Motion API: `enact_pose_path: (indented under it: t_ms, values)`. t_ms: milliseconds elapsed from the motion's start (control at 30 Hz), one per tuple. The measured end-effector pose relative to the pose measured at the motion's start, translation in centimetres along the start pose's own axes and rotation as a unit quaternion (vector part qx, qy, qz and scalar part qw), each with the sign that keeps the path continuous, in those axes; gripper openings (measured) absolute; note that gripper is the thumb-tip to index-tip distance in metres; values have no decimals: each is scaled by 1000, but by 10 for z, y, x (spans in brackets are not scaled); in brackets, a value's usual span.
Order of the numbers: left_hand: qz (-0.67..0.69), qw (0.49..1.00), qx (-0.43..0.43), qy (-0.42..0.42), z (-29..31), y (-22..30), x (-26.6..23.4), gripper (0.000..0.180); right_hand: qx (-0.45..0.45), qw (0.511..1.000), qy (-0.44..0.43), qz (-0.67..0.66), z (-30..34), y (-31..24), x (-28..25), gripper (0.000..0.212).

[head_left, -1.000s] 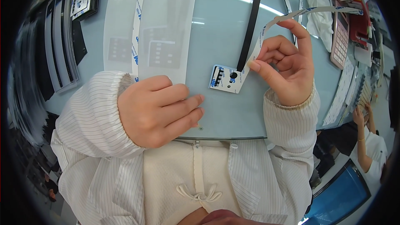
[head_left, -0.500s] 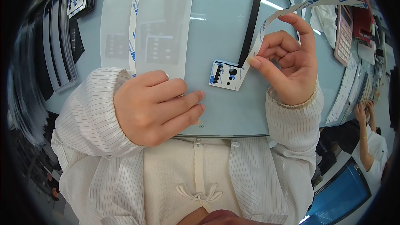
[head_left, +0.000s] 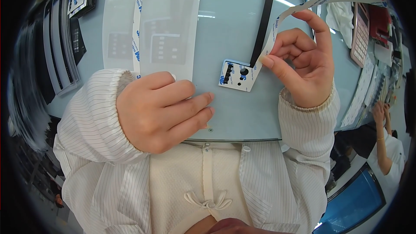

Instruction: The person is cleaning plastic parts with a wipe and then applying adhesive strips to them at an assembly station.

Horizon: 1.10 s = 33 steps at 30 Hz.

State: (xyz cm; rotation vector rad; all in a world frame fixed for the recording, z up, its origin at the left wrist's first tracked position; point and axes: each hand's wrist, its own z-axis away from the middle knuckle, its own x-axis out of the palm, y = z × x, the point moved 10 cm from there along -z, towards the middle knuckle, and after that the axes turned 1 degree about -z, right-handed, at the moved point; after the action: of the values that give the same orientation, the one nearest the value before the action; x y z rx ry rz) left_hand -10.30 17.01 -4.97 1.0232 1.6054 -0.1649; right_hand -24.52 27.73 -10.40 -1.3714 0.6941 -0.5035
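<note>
Apparently light and pliable, a blue-printed white tape strip (head_left: 323, 1), best held near its lower end, arched over the table (head_left: 236, 117) beside a notched panel (head_left: 234, 80), pinched by the right hand (head_left: 307, 69), while the left hand (head_left: 160, 113) curled, its grip hidden.

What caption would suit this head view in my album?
Right hand pinches a curling white strip at a glossy table, left hand loosely bent nearby.

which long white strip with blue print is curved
The pinched strip in the right hand: it arcs away to the right, while the other strip, beyond the left hand, runs nearly straight.
</note>
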Motion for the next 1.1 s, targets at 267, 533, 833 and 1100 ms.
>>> enact_pose_path:
  t_ms: [267, 533, 833, 1100]
  values:
    - [0, 1000, 1, 8, 1, 1, 1, 29, -7, 1000, -2, 5, 0, -1, 0, 76]
    - [5, 1000, -5, 7, 0, 0, 0, 31, -1, 1000, -6, 10, 0, 0, 1, 75]
    - [-16, 1000, 6, -19, 0, 1, 2, 24, -6, 1000, -5, 21, 0, 0, 1, 74]
    - [-16, 1000, 1, -21, 1, 1, 4, 24, -4, 999, -2, 34, 0, -1, 1, 74]
